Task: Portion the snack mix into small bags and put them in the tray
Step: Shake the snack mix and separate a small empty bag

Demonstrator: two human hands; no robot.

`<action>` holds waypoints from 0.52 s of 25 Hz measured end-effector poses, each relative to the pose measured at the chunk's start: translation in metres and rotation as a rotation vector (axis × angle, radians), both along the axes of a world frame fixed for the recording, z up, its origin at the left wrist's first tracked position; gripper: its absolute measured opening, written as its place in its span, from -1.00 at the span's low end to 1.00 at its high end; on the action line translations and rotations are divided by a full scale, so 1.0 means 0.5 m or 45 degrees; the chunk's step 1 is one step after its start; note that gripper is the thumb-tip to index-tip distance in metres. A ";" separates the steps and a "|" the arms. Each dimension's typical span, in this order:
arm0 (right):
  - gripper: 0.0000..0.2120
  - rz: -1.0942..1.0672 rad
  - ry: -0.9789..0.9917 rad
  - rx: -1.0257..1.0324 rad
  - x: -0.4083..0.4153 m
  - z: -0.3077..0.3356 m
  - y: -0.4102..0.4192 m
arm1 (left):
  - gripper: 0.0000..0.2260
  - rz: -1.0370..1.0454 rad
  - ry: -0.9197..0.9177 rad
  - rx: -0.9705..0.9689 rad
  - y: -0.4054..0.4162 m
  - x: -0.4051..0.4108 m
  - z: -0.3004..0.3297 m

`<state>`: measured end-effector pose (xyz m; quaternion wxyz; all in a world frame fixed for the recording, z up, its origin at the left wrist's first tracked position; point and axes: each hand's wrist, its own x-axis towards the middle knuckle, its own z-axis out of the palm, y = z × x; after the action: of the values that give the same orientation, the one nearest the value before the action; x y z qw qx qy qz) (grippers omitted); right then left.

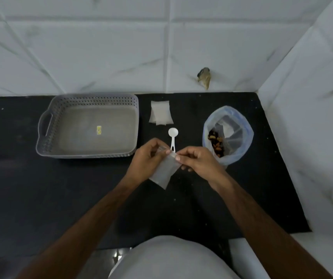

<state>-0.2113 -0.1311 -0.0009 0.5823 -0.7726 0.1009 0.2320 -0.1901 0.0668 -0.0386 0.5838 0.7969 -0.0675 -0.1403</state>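
A small clear bag (164, 171) hangs above the black counter between my hands. My left hand (146, 158) pinches its top edge from the left, and my right hand (197, 160) pinches the same edge from the right. The bag looks empty. Just behind my hands lies a white plastic spoon (173, 135). The snack mix (216, 142) sits in a large clear bag (229, 133) at the right, its mouth rolled open. A grey perforated tray (46, 135) stands at the left and holds no bags. A stack of small bags (161, 112) lies behind the spoon.
The black counter (60, 188) ends at white marble-patterned walls behind and on the right. A small brownish thing (204, 77) sticks to the back wall. The tray floor bears a yellow sticker (99, 130).
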 end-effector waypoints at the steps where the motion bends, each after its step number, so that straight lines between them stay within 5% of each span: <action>1: -0.89 -0.003 -0.009 -0.015 -0.007 -0.006 0.000 | -0.91 0.036 -0.032 0.012 0.001 -0.005 0.001; 4: -0.93 -0.156 -0.091 -0.055 -0.027 -0.021 0.000 | -0.71 0.153 -0.250 0.189 0.013 -0.015 -0.005; 7: -0.96 -0.343 -0.160 0.021 -0.051 -0.029 0.005 | -0.73 0.094 -0.490 0.289 0.016 -0.035 -0.001; 13: -0.84 -0.258 -0.408 -0.068 -0.073 -0.024 0.039 | -0.94 -0.034 0.159 -0.203 -0.030 -0.042 0.022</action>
<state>-0.2479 -0.1115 -0.0131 0.5904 -0.8008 0.0904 0.0435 -0.2110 0.0519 -0.0276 0.6463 0.7367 -0.0526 -0.1919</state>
